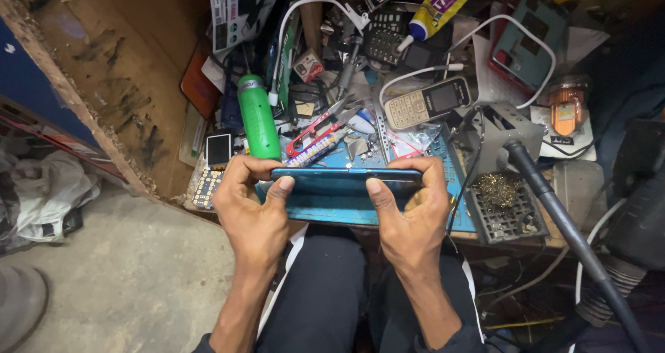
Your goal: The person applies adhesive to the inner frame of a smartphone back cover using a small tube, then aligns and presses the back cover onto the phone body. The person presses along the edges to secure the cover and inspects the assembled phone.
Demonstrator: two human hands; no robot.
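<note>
Small cluttered wooden workbench point(138, 83), bare concrete floor point(138, 270) below its left edge. Blue work mat point(332, 204) at bench front; all places below taken from it.

On the mat's far edge: red-handled snips point(320, 126), grey keypad phone point(428, 101) plugged to a white cable point(443, 69). Left of the mat: upright green plastic bottle point(258, 116), small loose phone screen point(219, 149). Right of the mat: black soldering stand with brass wool point(504, 204), black hose point(568, 235) slanting past it. Far behind the mat: glue tube point(440, 3), teal phone back cover point(530, 38).

Little free bench room; only the mat's front strip bare. Open space on the floor side, left.

Slim dark-blue smartphone point(346, 176) held edge-on, level, just above the mat's front. Left hand point(253, 200) clamped on its left end, thumb pressed to the near edge, fingers curled over the far side. Right hand point(412, 207) clenched likewise on the right end, thumb against the near edge.
</note>
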